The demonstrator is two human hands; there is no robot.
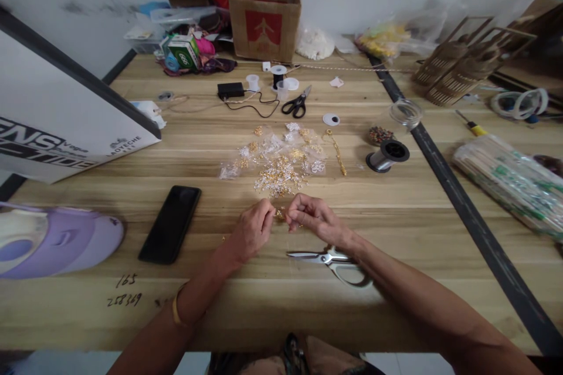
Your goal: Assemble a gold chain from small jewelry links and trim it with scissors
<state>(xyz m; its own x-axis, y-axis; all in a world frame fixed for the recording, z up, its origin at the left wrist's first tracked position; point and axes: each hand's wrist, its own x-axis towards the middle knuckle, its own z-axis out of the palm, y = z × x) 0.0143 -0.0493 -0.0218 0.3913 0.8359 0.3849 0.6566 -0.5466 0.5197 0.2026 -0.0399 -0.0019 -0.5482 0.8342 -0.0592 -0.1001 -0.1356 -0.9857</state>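
Note:
My left hand (254,229) and my right hand (313,218) meet over the wooden table (281,304), fingertips pinched together on a small gold piece (280,214) between them. Just beyond them lies a pile of gold and silver jewellery bits (278,173) with small clear bags (272,146) and a gold chain (338,152). Silver scissors (328,258) lie under my right wrist. A yellow band sits on my left wrist.
A black phone (170,223) lies to the left, purple caps (57,240) further left. A wire spool (387,155), glass jar (398,120), black scissors (297,103), a paper bag (264,23), a white box (53,111) and bagged sticks (510,179) surround the area.

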